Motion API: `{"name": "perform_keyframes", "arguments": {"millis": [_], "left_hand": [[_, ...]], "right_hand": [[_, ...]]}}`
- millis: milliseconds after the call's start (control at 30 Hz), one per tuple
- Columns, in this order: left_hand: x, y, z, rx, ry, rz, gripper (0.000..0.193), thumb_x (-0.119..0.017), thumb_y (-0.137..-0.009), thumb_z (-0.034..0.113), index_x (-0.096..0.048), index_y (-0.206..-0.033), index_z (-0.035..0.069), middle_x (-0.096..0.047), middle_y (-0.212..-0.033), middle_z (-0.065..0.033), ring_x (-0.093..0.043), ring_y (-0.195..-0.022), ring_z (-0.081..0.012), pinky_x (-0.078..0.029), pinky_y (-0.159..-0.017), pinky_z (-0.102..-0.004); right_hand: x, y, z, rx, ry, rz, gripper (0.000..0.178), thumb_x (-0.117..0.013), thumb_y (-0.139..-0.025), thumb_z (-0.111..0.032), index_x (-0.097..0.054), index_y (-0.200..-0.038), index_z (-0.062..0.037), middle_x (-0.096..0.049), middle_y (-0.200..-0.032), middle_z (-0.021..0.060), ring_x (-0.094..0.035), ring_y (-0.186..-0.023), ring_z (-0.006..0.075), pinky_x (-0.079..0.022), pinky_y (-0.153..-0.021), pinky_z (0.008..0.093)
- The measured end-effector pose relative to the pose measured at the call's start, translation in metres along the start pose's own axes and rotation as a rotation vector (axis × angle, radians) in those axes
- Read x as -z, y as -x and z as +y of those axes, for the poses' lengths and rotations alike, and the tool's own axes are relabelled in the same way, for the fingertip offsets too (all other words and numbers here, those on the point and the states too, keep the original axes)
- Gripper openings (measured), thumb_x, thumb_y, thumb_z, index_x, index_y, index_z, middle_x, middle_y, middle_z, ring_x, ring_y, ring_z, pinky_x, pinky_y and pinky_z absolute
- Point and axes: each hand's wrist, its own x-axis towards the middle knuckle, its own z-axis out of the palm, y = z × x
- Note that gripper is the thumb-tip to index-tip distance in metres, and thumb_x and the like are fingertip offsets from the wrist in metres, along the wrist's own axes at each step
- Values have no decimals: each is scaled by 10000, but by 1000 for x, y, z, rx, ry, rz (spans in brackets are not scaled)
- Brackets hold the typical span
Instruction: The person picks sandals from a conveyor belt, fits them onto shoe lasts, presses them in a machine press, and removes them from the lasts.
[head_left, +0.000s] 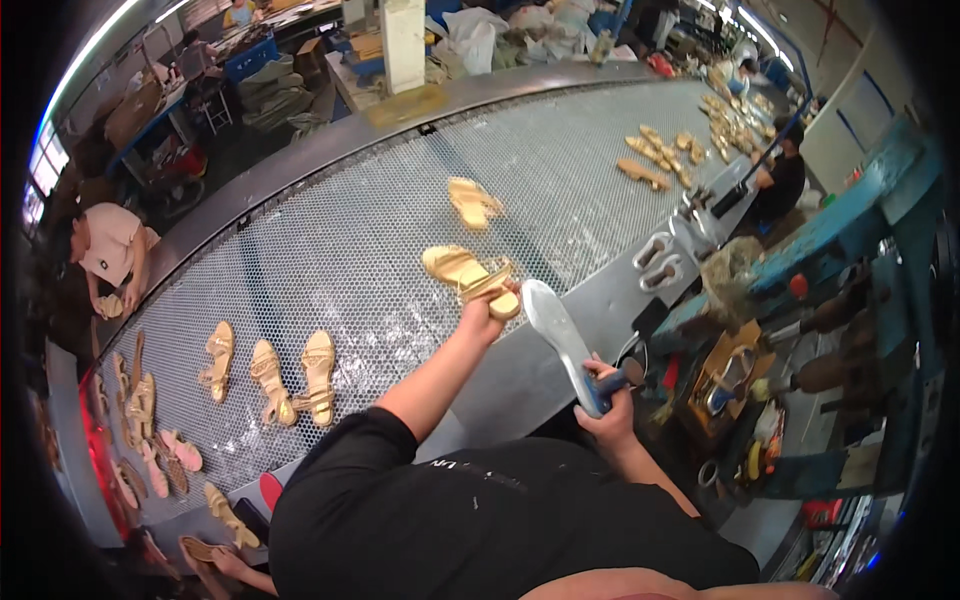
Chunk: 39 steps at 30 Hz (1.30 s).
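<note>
The left hand (pixel 481 318) gripped a gold sandal (pixel 456 268) over the mesh belt (pixel 380 220). The right hand (pixel 612 418) clasped a grey last (pixel 556 322) by its blue end, its tip just beside the sandal. A careless swing might have scuffed the sandal. Left fingertips blurred into straps; the blue end was partly covered.

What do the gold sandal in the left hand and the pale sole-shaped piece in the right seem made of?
Gold sandal: perhaps synthetic leather, judging by its metallic sheen. Pale sole-shaped piece: hard plastic or metal by its smooth, faintly glossy, rigid look; unclear which.
</note>
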Motion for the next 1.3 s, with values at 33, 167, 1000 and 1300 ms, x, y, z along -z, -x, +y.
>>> {"name": "perform_keyframes", "arguments": {"millis": [33, 167, 1000, 1300], "left_hand": [[0, -12, -5, 25, -92, 43, 315, -473, -927, 90, -465, -1212, -46, -601, -1060, -136, -607, -989, -272, -512, -884, -414], [-10, -5, -97, 185, -553, -228, 461, -362, -977, 341, -439, -1297, 18, -574, -1217, -163, -586, -1088, -273, -473, -948, -430], [-150, 22, -441, -451, -1617, -1082, 779, -754, -507, 21, -445, -1222, -1, -477, -1228, -187, -349, -1238, -431, -322, -1065, -468], [-50, 102, -218, -281, -1895, -774, 757, -784, -573, 67, -462, -1257, 41, -472, -1268, -144, -367, -1272, -390, -329, -1062, -448]], "right_hand": [[10, 8, -1, -12, -11, 16, 473, -726, -626, -63, -481, -1030, -43, -548, -1248, 149, -425, -1316, 318, -351, -1044, 382], [42, 54, 12, -134, 24, 30, 538, -735, -611, -91, -466, -1076, -50, -544, -1271, 158, -429, -1311, 334, -342, -1054, 400], [183, 199, 39, -476, 505, 1169, 555, -739, -693, -20, -521, -1201, 18, -563, -1142, 140, -566, -1057, 256, -433, -923, 344], [244, 113, 190, -390, 726, 930, 734, -782, -701, -110, -408, -1328, -31, -496, -1247, 215, -480, -1164, 394, -399, -960, 435]]}}
